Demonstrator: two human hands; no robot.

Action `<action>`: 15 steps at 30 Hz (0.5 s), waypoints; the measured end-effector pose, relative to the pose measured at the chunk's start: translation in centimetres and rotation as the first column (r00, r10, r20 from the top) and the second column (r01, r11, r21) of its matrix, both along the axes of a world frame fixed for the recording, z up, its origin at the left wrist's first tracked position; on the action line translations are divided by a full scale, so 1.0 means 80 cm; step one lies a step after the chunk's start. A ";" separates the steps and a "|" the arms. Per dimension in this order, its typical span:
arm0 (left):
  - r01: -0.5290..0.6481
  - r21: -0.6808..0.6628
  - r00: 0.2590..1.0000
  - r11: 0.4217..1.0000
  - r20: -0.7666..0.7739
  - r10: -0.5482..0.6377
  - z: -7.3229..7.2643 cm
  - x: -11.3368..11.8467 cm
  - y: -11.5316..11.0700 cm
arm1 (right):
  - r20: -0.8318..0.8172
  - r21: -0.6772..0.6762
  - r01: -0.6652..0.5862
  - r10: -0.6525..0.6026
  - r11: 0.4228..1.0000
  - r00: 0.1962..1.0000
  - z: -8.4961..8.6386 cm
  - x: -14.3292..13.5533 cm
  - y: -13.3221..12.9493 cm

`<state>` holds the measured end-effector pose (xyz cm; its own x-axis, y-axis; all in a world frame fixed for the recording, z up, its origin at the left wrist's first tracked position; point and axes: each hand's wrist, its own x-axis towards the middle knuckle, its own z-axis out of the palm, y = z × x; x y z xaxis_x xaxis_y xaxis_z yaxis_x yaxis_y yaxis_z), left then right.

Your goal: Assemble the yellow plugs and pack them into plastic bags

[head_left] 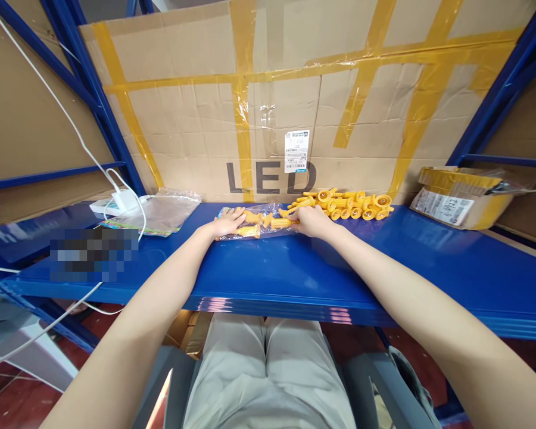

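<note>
A clear plastic bag [268, 211] lies on the blue shelf top [268, 268] with several yellow plastic pieces [249, 231] in it. My left hand [230, 221] rests flat on the bag's left end, fingers spread. At the bag's right end, my right hand [310, 220] has its fingers closed around the end of a yellow piece [282, 223]; its fingertips are partly hidden. Just behind and to the right of that hand is a pile of similar yellow pieces [357, 205] with round ends facing forward.
A large taped cardboard box [183, 137] stands behind. Clear bags [170, 211], a white power strip [102, 207] with a cable, and a blurred dark object [93, 253] lie left. A small open carton [460, 199] sits right.
</note>
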<state>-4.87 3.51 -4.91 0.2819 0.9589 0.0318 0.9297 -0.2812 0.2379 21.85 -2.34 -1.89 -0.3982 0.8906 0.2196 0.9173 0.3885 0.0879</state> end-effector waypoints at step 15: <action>0.033 0.045 0.999 0.998 0.003 -0.033 0.003 0.003 -0.006 | -0.628 -0.225 -0.311 0.107 0.923 0.771 -0.009 -0.003 0.007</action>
<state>-4.66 3.05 -4.63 0.3133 0.9467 0.0755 0.9189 -0.3222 0.2276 21.58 -1.74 -2.59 -0.4623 0.8607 0.2134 0.6349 0.4893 -0.5979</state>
